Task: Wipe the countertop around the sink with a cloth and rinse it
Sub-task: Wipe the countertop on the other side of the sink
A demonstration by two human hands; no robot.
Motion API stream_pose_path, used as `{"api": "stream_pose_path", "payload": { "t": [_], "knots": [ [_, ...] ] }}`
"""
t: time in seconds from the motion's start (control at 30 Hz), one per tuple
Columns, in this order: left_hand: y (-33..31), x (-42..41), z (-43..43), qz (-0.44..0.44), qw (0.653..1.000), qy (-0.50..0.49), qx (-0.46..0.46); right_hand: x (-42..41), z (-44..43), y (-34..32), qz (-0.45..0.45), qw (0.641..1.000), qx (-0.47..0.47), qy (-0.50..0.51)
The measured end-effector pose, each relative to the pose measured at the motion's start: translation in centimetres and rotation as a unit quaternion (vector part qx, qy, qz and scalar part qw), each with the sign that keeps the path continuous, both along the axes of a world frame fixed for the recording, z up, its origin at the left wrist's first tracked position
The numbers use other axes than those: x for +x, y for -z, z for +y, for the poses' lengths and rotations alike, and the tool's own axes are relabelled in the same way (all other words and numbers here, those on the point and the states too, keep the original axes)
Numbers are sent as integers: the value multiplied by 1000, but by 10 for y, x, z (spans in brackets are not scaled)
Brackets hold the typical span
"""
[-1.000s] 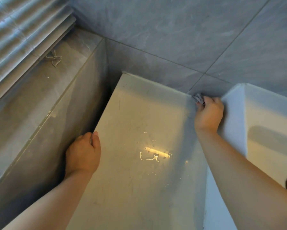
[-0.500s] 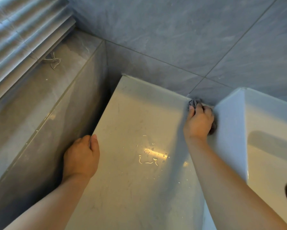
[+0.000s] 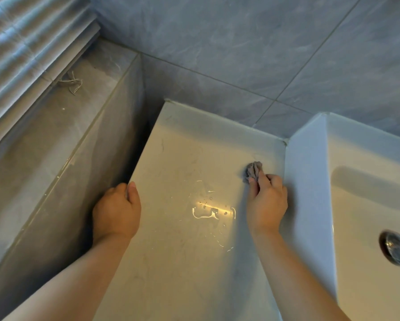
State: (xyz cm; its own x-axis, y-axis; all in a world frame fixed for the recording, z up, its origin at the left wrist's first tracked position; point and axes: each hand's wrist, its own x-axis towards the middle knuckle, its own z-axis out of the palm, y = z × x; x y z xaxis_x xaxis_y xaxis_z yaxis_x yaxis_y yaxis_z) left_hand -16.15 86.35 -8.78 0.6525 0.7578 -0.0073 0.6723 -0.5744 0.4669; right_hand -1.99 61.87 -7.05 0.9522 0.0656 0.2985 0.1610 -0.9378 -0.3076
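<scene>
A pale countertop point(image 3: 182, 262) runs from the tiled back wall towards me. My right hand point(image 3: 267, 202) grips a small crumpled grey cloth point(image 3: 252, 170) and holds it down on the counter, close to the outer side wall of the white sink point(image 3: 310, 181). Most of the cloth is hidden under the fingers. My left hand point(image 3: 118, 210) curls over the counter's left edge, thumb on top. Water streaks and specks point(image 3: 214, 210) glint on the counter between the two hands.
The sink basin has a metal drain point(image 3: 395, 247) at the right. A grey tiled ledge point(image 3: 43, 158) lies left of the counter, across a dark gap. Window blinds point(image 3: 27, 47) with a loose cord point(image 3: 72, 83) hang above the ledge. Grey tiled wall behind.
My right hand has drawn the cloth back from the rear corner by the wall, towards me along the sink's side. My left hand has stayed on the counter edge.
</scene>
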Motion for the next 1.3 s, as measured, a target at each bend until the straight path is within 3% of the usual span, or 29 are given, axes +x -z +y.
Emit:
{"api": "stream_pose_path", "payload": {
  "t": [0.13,0.23,0.4,0.63,0.93,1.3],
  "knots": [
    [2,0,1,8,1000,4,-2,-25,-10,-14,69,994,77,-37],
    [4,0,1,5,1000,5,1,-11,-20,-34,5,995,92,-35],
    [1,0,0,8,1000,9,14,60,-19,-53,-42,997,-50,-47],
    [4,0,2,-2,1000,11,16,109,-1,-37,88,986,-138,-10],
    [1,1,1,2,1000,13,15,89,-7,5,57,998,-22,-6],
    [2,0,2,11,999,19,25,-44,-7,-7,46,988,129,-71]
  ]
}}
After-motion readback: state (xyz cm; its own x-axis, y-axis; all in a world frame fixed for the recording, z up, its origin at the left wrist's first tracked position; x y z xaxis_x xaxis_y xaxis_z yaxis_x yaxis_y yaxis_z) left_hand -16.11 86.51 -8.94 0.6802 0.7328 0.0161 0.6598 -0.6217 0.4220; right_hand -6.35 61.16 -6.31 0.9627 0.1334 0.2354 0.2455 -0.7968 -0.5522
